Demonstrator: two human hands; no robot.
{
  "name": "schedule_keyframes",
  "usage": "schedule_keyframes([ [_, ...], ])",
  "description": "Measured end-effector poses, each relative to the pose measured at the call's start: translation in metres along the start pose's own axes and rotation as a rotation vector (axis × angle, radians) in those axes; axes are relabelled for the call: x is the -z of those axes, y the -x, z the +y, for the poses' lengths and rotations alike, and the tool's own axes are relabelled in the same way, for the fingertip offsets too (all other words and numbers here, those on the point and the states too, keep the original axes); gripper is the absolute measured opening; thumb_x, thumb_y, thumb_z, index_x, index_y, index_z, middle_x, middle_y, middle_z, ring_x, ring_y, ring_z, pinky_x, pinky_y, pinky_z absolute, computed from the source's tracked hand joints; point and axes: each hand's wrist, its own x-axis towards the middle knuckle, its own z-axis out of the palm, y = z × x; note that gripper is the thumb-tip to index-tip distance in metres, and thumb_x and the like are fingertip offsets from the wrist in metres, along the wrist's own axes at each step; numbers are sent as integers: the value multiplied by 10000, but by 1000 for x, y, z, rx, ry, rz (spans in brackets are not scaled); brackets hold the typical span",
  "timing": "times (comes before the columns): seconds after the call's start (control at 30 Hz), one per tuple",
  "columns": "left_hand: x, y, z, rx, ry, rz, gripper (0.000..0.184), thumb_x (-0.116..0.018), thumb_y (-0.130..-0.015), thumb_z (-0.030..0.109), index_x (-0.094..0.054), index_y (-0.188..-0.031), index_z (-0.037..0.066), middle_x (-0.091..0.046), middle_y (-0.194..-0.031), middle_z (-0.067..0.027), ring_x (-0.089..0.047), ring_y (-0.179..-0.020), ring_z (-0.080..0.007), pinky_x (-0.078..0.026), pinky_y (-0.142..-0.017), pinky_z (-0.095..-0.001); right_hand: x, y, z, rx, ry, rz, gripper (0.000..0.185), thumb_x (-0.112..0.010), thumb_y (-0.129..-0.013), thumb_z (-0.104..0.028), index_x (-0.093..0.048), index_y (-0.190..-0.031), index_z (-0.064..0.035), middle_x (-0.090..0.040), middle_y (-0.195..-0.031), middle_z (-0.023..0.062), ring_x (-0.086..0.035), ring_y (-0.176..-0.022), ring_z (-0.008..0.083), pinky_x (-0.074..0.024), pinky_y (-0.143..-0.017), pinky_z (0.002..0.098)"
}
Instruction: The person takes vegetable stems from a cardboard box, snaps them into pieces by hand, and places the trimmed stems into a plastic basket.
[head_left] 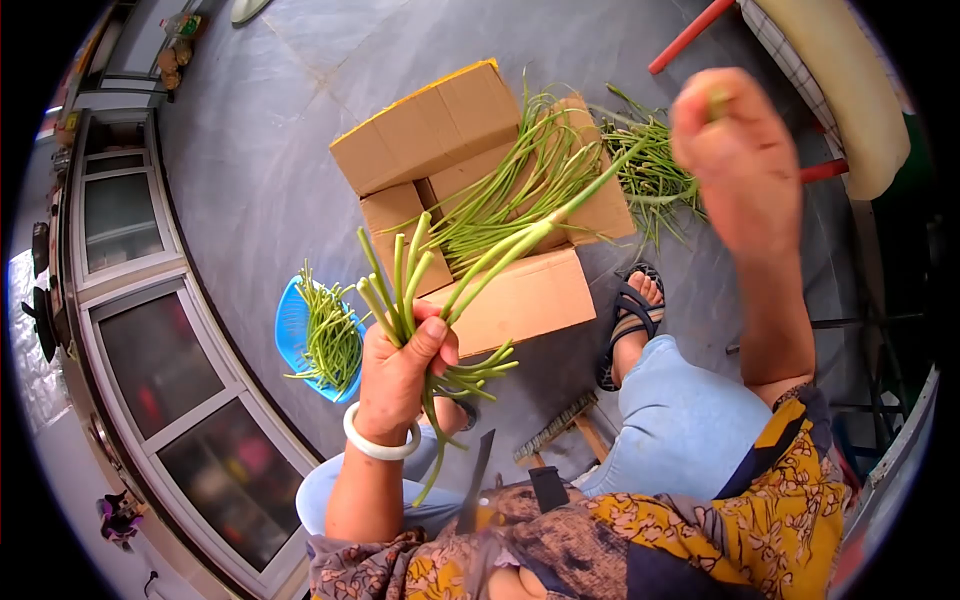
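Observation:
My left hand (pixel 405 355), with a pale bangle (pixel 380 440) on the wrist, is closed around a bunch of garlic scapes (pixel 408 270). Cut ends stick out above the fist and shorter pieces hang below. One long scape (pixel 540 228) slants from the fist up to the right, its tip ending short of my right hand (pixel 735 150). That hand is raised and smeared by motion, fingers curled together, with a small yellow-green spot showing between them. Below the hands, more long scapes (pixel 530 190) lie across an opened cardboard box (pixel 430 130) on the floor.
A blue plastic basket (pixel 290 320) of short cut scapes stands at the left. Beyond the box's right side lies a heap of green stems (pixel 650 165). Glass-fronted cabinets (pixel 150 355) line the left; a red-legged piece of furniture (pixel 690 35) is at upper right. My sandalled foot (pixel 635 310) is beside the box.

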Motion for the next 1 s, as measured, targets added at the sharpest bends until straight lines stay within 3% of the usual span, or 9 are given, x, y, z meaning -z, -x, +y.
schedule_keyframes([
  [0.03, 2, 0, 1, -6, 0, 1, 145, -615, -967, 148, -609, -1046, 27, -629, -714, -60, -521, -589, -91, -407, -549, -213, -9, 0, 2, -7, 248, -76, 98, -589, -911, -21, -568, -1003, -50, -556, -942, -20, -452, -769, 26, -371, -665, 180],
  [0.07, 3, 1, 0, -10, 2, 3, 144, -616, -966, 148, -610, -1045, 28, -630, -714, -61, -523, -590, -92, -408, -549, -213, -14, 3, 8, -93, 276, -142, 95, -607, -899, -6, -544, -950, -56, -548, -906, -21, -473, -795, 33, -395, -684, 197],
  [0.1, 4, 2, -2, -10, 7, 6, 142, -616, -966, 148, -610, -1044, 29, -631, -713, -61, -526, -590, -93, -409, -549, -213, -26, 3, 12, -31, 296, -158, 115, -616, -867, 17, -525, -905, -42, -563, -862, 11, -525, -766, 101, -435, -689, 244],
  [0.17, 5, 3, -2, 10, -7, 27, 149, -632, -956, 166, -611, -1038, 44, -623, -708, -54, -520, -585, -96, -394, -541, -216, -24, -3, 20, 105, 614, -291, 104, -615, -837, 7, -559, -919, -23, -595, -851, 81, -573, -750, 205, -470, -688, 302],
  [0.27, 4, 3, -1, 28, -25, 31, 158, -655, -941, 195, -608, -1027, 71, -593, -695, -35, -492, -577, -94, -356, -529, -220, -13, 0, 37, -36, 663, -398, 104, -598, -830, -40, -615, -932, -25, -625, -851, 129, -608, -769, 296, -498, -698, 352],
  [0.4, 6, 2, -2, 45, -50, 37, 170, -648, -946, 203, -605, -1029, 61, -584, -686, -31, -478, -574, -88, -350, -531, -216, -24, 6, 43, -106, 663, -633, 144, -567, -858, -116, -661, -934, -39, -631, -770, 133, -640, -747, 310, -502, -672, 403],
  [0.53, 7, 2, -3, 37, -47, 45, 181, -638, -955, 206, -603, -1031, 45, -582, -683, -28, -467, -570, -82, -347, -531, -212, -26, 10, 48, -135, 762, -716, 101, -566, -847, -104, -629, -881, -33, -622, -748, 136, -637, -755, 323, -493, -665, 421],
  [0.83, 8, -1, -11, 58, -46, 4, 152, -604, -975, 148, -622, -1041, 12, -623, -711, -42, -505, -582, -72, -399, -538, -204, -32, 18, 59, -63, 770, -672, 66, -578, -810, -95, -551, -777, -45, -562, -586, 136, -603, -568, 338, -466, -549, 427],
  [1.0, -5, 3, -17, 137, -30, -40, 155, -614, -967, 163, -622, -1057, 36, -620, -702, -39, -528, -589, -81, -401, -543, -204, -36, 29, 83, 18, 942, -548, 104, -600, -805, -135, -545, -760, -59, -578, -604, 149, -615, -576, 338, -479, -548, 434],
])
